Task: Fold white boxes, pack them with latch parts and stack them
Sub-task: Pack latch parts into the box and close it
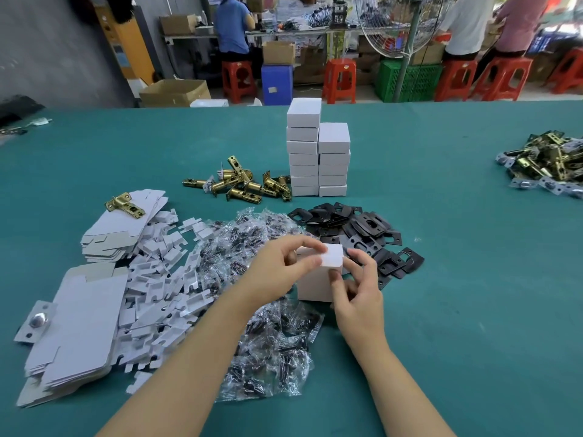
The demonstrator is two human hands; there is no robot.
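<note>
A small white box (318, 279) stands upright on the green table just in front of me. My left hand (277, 272) grips its top from the left, thumb and fingers pinching the white end flap (332, 255). My right hand (359, 291) holds the box's right side, thumb pressed on its front face. Two stacks of closed white boxes (317, 156) rise behind. Brass latch bolts (243, 182) lie left of the stacks, black strike plates (356, 231) to their front, bagged screws (258, 310) under my arms.
Flat white box blanks (79, 326) and small card inserts (164, 279) cover the left of the table, one brass latch (124, 205) on top. More latches (545, 162) are piled far right. People sit on red stools (339, 80) beyond the table.
</note>
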